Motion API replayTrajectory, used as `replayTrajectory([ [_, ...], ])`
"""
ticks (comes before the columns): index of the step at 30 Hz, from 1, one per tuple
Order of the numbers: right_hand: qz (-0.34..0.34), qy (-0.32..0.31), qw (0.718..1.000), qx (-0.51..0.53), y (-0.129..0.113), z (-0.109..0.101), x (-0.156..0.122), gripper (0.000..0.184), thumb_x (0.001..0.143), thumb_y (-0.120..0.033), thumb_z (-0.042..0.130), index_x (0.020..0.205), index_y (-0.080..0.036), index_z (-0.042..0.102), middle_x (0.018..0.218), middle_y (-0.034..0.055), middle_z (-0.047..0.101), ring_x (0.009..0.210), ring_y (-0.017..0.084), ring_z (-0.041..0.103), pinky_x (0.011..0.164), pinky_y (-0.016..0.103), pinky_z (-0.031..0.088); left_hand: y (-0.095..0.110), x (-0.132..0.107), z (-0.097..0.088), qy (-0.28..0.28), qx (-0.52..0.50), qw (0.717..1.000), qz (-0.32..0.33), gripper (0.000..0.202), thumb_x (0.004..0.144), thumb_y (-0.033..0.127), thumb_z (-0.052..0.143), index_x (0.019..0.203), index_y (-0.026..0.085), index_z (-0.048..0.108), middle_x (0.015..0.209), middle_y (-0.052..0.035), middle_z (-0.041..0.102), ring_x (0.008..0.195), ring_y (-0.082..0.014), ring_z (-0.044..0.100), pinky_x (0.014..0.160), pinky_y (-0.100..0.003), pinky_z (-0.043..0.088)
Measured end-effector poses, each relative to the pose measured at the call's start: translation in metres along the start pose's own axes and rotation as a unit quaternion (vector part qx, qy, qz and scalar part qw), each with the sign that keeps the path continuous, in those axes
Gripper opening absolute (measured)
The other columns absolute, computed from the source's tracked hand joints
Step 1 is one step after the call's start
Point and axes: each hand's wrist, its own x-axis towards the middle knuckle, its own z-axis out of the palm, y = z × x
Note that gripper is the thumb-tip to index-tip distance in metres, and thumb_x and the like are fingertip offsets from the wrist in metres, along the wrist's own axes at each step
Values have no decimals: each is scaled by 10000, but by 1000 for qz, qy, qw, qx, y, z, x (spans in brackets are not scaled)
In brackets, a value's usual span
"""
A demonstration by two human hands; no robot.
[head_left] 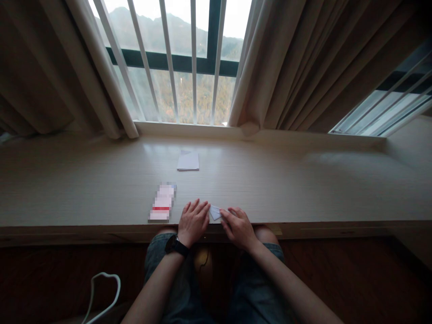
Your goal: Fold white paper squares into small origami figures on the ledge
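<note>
Daylight poured in through the window [182, 90], easily the brightest patch, with the sky [178, 8] burned to plain white and the hills [153, 38] hazy and washed out! Beside it the curtains [303, 58] sank into brown gloom, and the floor [337, 265], well, that was nearly black. A soft sheen lay along the tabletop [270, 180], a fainter one off to the right, while the left hand [193, 222] and right hand [239, 225] sat in muted, even light. Wide-angle stretch tilted everything outward, the edges smeared, the top right corner went dark. And there, coarse mosaic blocks swallowed a pale oblong [164, 198] whole!
</note>
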Motion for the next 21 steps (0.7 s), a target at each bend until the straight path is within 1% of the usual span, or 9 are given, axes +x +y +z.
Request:
replayTrajectory([
  [5, 42, 17, 999, -18, 6, -9, -8, 381, 927, -268, 479, 1293, -225, 575, 1104, 99, 662, 1082, 263, 516, 963, 416, 381, -1, 0, -1, 3, -4, 1000, 5, 394, 905, 242, 484, 1288, 270, 574, 1349, -33, 571, 1330, -276, 418, 1103, -487, 281],
  [8, 49, 19, 998, -32, 7, -10, -12, 387, 925, -275, 484, 1299, -228, 574, 1059, 98, 667, 1043, 259, 517, 930, 399, 393, -2, -1, -1, 2, -6, 1000, 8, 394, 900, 240, 491, 1283, 276, 576, 1356, -34, 564, 1329, -273, 418, 1104, -491, 285],
  [13, 48, 26, 998, -32, 11, -10, -17, 396, 922, -274, 492, 1307, -221, 565, 1091, 90, 675, 1017, 256, 516, 920, 395, 391, -4, -4, -2, -3, -8, 1000, 19, 377, 901, 238, 483, 1261, 265, 593, 1352, -53, 562, 1324, -274, 421, 1113, -509, 285],
  [17, 46, 33, 998, -26, 15, -10, -22, 394, 918, -287, 507, 1300, -214, 570, 1137, 88, 669, 1012, 256, 519, 919, 397, 395, -5, -7, -2, 6, -11, 1000, 20, 370, 890, 220, 484, 1236, 237, 614, 1324, -66, 581, 1307, -280, 436, 1119, -523, 290],
  [21, 44, 41, 998, -18, 19, -10, -28, 409, 906, -287, 524, 1305, -209, 565, 1127, 93, 672, 1012, 260, 526, 913, 405, 410, -7, -10, -1, 15, -18, 1000, 21, 373, 876, 198, 488, 1224, 218, 624, 1310, -80, 591, 1285, -273, 461, 1124, -518, 297],
])
